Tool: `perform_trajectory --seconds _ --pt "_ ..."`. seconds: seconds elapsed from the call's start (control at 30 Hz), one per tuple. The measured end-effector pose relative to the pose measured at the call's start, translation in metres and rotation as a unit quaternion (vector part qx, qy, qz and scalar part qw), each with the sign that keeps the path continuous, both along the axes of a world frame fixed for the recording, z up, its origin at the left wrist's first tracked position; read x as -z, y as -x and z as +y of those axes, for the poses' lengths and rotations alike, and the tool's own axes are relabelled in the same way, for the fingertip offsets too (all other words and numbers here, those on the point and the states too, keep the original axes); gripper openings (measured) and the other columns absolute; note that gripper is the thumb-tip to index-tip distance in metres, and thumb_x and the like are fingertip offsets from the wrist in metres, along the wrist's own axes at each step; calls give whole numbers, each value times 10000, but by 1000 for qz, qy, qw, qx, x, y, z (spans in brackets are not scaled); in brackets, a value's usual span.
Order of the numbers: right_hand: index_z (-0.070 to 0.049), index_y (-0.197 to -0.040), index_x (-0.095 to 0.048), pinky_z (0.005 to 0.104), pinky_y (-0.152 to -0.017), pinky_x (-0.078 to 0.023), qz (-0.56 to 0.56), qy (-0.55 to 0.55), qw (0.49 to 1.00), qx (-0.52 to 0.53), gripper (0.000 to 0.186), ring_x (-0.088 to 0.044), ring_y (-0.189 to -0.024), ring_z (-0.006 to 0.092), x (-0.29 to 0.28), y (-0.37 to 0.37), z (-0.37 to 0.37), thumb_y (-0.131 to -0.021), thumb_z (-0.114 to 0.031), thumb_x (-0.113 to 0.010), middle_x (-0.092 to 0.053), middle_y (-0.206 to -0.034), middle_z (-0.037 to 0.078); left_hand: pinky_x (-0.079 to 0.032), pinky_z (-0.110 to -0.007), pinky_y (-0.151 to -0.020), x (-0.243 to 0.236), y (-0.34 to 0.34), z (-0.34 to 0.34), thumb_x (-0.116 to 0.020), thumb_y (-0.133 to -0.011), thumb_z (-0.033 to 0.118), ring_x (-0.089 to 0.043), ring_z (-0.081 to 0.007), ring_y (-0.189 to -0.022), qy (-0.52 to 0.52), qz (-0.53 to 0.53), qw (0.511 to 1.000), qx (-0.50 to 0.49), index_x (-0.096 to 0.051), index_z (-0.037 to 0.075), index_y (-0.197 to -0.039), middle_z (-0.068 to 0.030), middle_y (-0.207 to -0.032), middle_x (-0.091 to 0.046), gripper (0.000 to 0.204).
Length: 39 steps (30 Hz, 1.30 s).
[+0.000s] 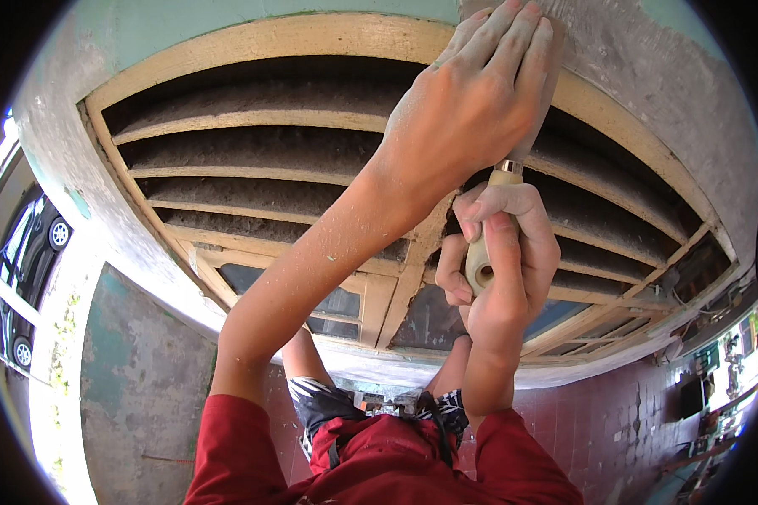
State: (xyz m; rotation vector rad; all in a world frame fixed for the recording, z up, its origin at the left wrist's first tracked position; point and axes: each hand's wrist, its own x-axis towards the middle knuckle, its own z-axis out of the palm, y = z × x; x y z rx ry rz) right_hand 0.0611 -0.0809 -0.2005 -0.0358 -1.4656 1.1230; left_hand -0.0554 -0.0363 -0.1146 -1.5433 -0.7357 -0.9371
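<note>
A scraper with a pale wooden handle (486, 252) is gripped in the right hand (501, 269), fingers curled shut round the handle, thumb laid along it, presumably so that force is directed up the shaft. The blade (537, 101) is pressed flat against the grey plastered wall (640, 76) by the left hand (472, 101), whose fingers are laid close together over it, apparently to keep the edge bearing on the surface. The tool lies at the upper right, where the wall meets the cream frame (253, 38) of a louvred vent (253, 160). Little room is left between frame edge and blade; open space lies toward the near side, by the red sleeves (236, 454).
</note>
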Motion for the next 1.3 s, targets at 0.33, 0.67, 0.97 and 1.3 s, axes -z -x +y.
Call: perform_trajectory --seconds 0.33,0.67,0.97,1.3 --pt "14 -972 -576 193 -419 -276 10 -6 1000 8 196 -467 -460 33 -4 7 -3 -1029 -46 -399 -477 -817 35 -499 -448 -1056 0 13 28 -584 -864 61 -594 -407 -1224 -111 44 992 -28 -532 -185 -1221 -306 -1242 -605 437" --pt "16 -978 -581 191 -411 -264 10 0 1000 -3 200 -466 -455 28 -4 6 -6 -1022 -32 -392 -480 -810 37 -542 -431 -1001 3 10 26 -600 -857 54 -631 -401 -1168 -70 14 995 71 -547 -186 -1196 -305 -1205 -622 419" --pt "21 -967 -584 192 -410 -267 11 -7 1000 4 204 -472 -454 28 -7 7 -6 -1020 -36 -396 -485 -811 31 -539 -427 -1009 -2 10 24 -588 -871 55 -635 -405 -1158 -64 10 994 89 -546 -191 -1189 -316 -1206 -619 404" --pt "20 -982 -575 190 -411 -272 7 2 1000 -9 201 -488 -462 37 -9 6 -12 -1037 -63 -400 -484 -841 36 -527 -431 -1022 2 11 19 -581 -864 44 -615 -413 -1187 -88 14 994 62 -535 -191 -1209 -313 -1228 -612 420"
